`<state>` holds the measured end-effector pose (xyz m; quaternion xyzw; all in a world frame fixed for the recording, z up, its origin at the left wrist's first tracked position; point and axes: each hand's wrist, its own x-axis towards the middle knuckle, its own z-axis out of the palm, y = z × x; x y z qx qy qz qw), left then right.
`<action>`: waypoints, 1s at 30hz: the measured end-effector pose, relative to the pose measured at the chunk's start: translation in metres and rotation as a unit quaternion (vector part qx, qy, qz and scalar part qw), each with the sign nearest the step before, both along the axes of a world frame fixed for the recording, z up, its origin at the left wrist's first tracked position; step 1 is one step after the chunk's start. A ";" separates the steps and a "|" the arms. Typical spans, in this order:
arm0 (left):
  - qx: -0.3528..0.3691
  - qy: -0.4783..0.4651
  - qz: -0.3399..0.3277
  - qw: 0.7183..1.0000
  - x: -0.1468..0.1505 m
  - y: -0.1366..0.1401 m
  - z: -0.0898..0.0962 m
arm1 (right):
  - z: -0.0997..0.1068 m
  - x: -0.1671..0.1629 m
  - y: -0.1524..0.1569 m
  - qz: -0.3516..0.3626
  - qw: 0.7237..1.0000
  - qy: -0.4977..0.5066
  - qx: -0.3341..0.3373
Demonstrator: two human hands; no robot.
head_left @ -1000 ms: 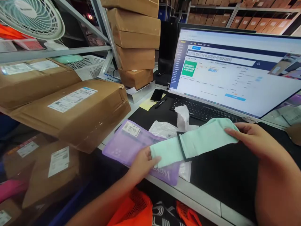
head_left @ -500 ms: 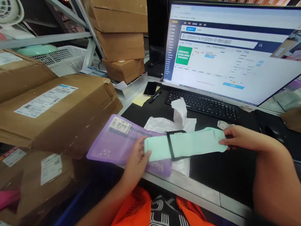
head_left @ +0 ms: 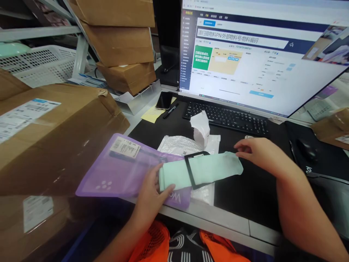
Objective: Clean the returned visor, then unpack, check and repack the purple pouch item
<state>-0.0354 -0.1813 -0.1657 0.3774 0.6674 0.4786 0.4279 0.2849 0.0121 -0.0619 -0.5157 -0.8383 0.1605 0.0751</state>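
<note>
My left hand (head_left: 152, 187) grips the folded left end of a mint-green sock pair (head_left: 215, 169), its thumb on top. A black card band (head_left: 190, 171) wraps around the socks' middle. At their rounded right end, my right hand (head_left: 255, 153) hovers by the upper corner with fingers half curled and tips apart; whether they touch the fabric is hard to tell. Under the socks and my left hand lies a purple zip pouch (head_left: 122, 174) with a white barcode label (head_left: 125, 147). A white bubble mailer (head_left: 177, 145), torn at the top, lies behind.
A monitor (head_left: 245, 69) stands behind a black keyboard (head_left: 226, 120). The phone (head_left: 164, 100), marker pen (head_left: 171, 111) and yellow paper (head_left: 151, 115) lie left of it. Cardboard boxes (head_left: 54, 142) crowd the left side. At right, a mouse (head_left: 307, 150) rests on its pad.
My right hand has moved from gripping the socks' right end to their upper right corner, its fingers loosened. That end now droops. The whole view has shifted slightly to the right.
</note>
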 end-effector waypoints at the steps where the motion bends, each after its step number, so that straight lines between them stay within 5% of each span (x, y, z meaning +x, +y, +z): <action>1: 0.000 -0.004 0.001 1.000 0.000 0.000 0.000 | 0.000 -0.013 -0.008 0.041 0.999 0.031 -0.006; 4: 0.004 -0.017 0.002 1.000 0.001 -0.001 0.001 | -0.008 -0.052 -0.031 0.137 0.986 0.083 -0.043; 7: 0.009 -0.021 0.004 1.000 0.000 -0.002 -0.001 | -0.022 -0.075 -0.041 0.156 0.987 0.028 -0.015; 15: 0.029 0.055 0.019 0.998 0.002 -0.004 -0.008 | -0.020 -0.075 -0.046 0.179 0.981 0.073 -0.009; 19: 0.045 0.176 0.000 0.983 0.003 -0.005 -0.004 | 0.000 -0.079 -0.077 0.215 0.973 0.000 0.089; 23: 0.065 0.186 -0.023 0.980 0.004 -0.007 0.001 | 0.014 -0.086 -0.116 0.322 0.921 -0.066 0.211; 26: 0.079 0.180 -0.027 0.980 0.004 -0.007 0.001 | 0.007 -0.093 -0.141 0.358 0.891 -0.070 0.272; 30: 0.079 0.179 -0.022 0.980 0.005 -0.007 0.000 | -0.013 -0.099 -0.160 0.337 0.891 -0.136 0.272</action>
